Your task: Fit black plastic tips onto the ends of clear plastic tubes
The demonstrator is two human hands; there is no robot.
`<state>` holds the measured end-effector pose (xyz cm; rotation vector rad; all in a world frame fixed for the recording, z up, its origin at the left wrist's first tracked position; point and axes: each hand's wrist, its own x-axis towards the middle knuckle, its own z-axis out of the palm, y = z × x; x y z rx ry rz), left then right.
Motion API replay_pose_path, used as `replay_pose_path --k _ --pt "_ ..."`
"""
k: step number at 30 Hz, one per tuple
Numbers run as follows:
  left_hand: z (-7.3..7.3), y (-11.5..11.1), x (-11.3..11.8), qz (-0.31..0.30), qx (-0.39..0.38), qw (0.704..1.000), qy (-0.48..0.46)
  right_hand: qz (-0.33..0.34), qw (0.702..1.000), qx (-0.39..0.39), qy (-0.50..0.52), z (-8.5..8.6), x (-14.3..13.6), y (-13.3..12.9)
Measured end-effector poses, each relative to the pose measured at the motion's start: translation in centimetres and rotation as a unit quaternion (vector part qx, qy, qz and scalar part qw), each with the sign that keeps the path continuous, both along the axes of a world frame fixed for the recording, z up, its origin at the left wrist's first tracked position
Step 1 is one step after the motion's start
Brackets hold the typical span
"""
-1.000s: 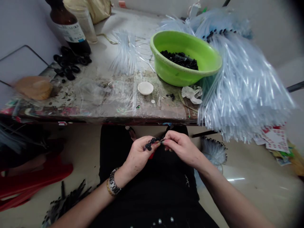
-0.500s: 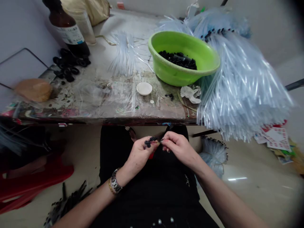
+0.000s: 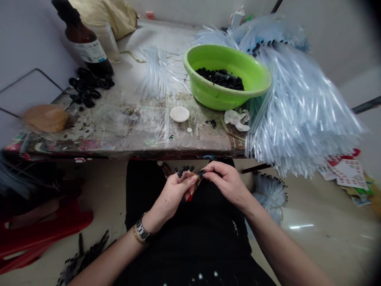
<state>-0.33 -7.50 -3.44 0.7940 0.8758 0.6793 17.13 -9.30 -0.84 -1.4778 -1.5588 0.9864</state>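
Note:
Above my lap, in front of the table edge, my left hand (image 3: 175,190) is closed around several thin pieces with black tips (image 3: 182,171) that stick up past the fingers. Its thumb and forefinger pinch the end of one piece. Right against it, my right hand (image 3: 224,180) pinches a small black part (image 3: 201,173) at that end. The fingers hide most of the part, and I cannot tell whether it is fitted on. A green basin (image 3: 220,101) with many small black parts (image 3: 220,79) in it stands on the table beyond my hands.
Large bundles of clear plastic tubes (image 3: 306,107) hang over the table's right side. A small white dish (image 3: 179,114) lies near the front. At left are a brown bottle (image 3: 86,47), black rings (image 3: 86,89) and a red stool (image 3: 59,230). Another tube bundle (image 3: 269,194) stands on the floor.
My left hand has turned slightly, so more black tips show above its fingers. Both hands remain close together, pinching. The view has shifted a little.

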Motion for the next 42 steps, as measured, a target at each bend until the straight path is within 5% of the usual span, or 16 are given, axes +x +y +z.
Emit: replay_pose_path --k 15,23,28,31,35,42 --pt "-0.2 -0.9 0.6 -0.067 0.022 0.996 0.057 -0.001 0.997 -0.063 0.035 -0.7 -1.0 -0.6" --pt "0.7 1.1 -0.1 0.023 -0.011 0.999 -0.03 -0.09 0.961 -0.124 0.228 -2.5 0.8 -0.3" --pt "1.2 2.0 -0.1 0.029 -0.009 0.997 -0.065 0.015 0.965 -0.151 0.214 -3.3 -0.5 -0.4" --pt "2.5 2.6 0.1 0.029 0.007 0.996 -0.082 0.102 0.972 -0.115 0.177 -3.0 -2.3 -0.3" --pt "5.4 3.7 0.4 0.056 0.007 0.991 -0.125 0.134 0.986 -0.074 0.064 -3.5 -4.3 -0.1" --pt "9.4 6.0 -0.3 0.117 -0.006 0.971 -0.211 0.104 0.988 -0.05 0.1 -3.5 -4.7 -0.2"
